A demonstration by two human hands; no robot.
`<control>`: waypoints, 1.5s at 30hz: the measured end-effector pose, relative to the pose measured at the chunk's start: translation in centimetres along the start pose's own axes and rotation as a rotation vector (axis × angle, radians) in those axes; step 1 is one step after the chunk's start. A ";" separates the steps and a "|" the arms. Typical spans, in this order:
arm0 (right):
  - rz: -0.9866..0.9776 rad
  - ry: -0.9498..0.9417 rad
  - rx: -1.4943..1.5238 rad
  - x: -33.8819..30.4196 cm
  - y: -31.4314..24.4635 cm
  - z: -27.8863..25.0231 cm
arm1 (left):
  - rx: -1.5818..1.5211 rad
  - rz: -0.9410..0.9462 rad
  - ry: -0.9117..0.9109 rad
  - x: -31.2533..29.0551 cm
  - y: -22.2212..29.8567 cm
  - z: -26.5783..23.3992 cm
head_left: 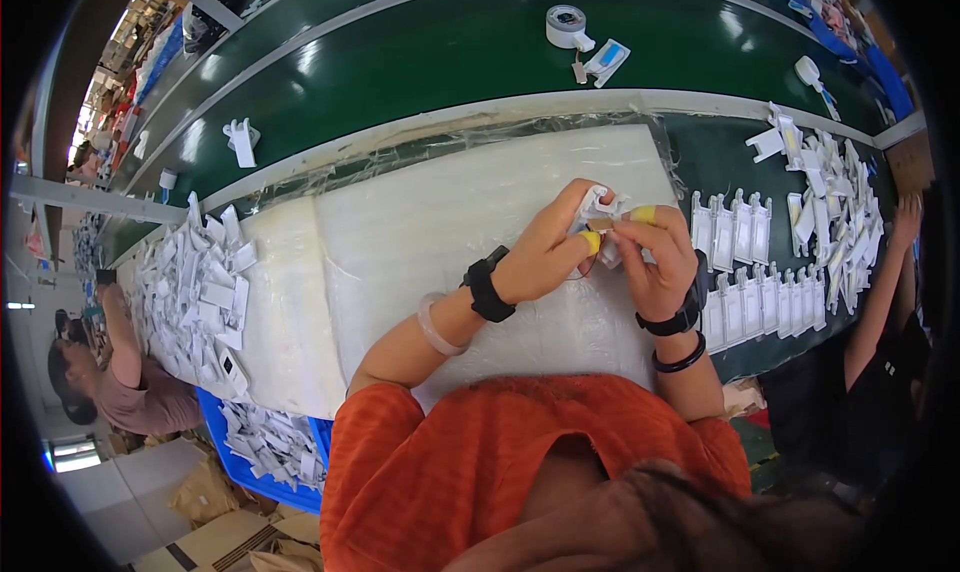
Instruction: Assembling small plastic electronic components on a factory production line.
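My left hand (545, 250) is closed around a small white plastic part (598, 204) above the padded work surface. My right hand (660, 270) meets it from the other side, fingers pinched at a small brown piece (600, 226) against that part. Yellow wraps cover some fingertips on both hands. The fingers hide most of the held part, so its full shape does not show. Close by on the right stand rows of white rectangular plastic parts (758, 304), set upright side by side.
A heap of white parts (195, 282) lies at left, above a blue bin (265, 482) of more. Another pile (835, 212) is at right. On the green conveyor (420, 62) sit a white round part (567, 28) and other pieces. People work on both sides.
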State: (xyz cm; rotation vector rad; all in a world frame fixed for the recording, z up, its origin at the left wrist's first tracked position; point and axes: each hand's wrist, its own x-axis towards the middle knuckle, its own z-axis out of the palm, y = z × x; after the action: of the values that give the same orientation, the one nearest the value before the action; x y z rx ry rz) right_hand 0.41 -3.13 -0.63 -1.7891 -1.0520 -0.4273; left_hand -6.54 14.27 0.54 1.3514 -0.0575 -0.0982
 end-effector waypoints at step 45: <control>-0.007 -0.034 -0.011 -0.2 0.2 0.5 | 0.354 0.244 0.099 0.0 -0.2 -0.4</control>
State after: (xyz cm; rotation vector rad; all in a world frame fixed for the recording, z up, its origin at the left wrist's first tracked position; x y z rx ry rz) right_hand 0.33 -2.85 -1.08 -1.8087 -1.0821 -0.4086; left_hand -6.52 14.61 0.22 1.6892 -0.1615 0.1929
